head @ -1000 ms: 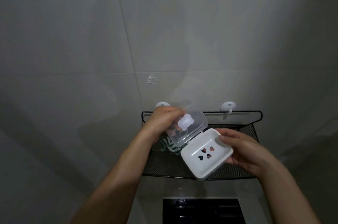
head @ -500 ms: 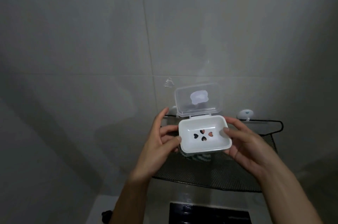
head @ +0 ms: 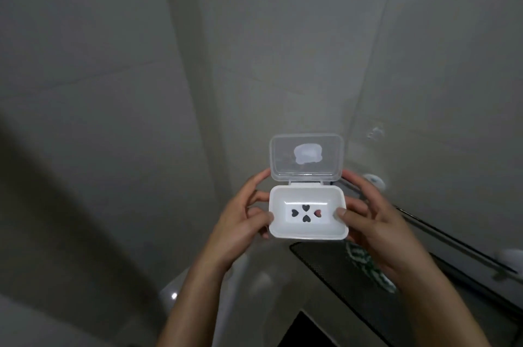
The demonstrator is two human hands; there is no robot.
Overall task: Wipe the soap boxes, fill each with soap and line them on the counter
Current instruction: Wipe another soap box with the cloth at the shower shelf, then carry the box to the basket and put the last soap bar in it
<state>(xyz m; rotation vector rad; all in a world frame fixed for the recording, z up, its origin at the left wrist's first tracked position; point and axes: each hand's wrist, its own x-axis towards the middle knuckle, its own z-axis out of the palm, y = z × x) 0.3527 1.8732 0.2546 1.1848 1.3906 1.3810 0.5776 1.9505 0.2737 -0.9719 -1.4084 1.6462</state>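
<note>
A white soap box (head: 308,229) with heart-shaped drain holes in its floor is held in the air in front of the tiled wall. Its clear hinged lid (head: 307,158) stands open and upright, with a pale flower-shaped mark on it. My left hand (head: 243,223) grips the box's left side, thumb on the rim. My right hand (head: 373,229) grips the right side the same way. The box holds no soap.
A black mesh wall shelf (head: 325,264) hangs at the lower right, with a green-and-white striped cloth (head: 365,264) lying in it. Two white suction hooks (head: 375,179) sit on the wall above the shelf. A dark panel (head: 305,329) lies below.
The view has swung left, so the shelf now sits at the lower right. The box has come off the shelf, been turned level, and both hands now hold it with the lid fully upright.
</note>
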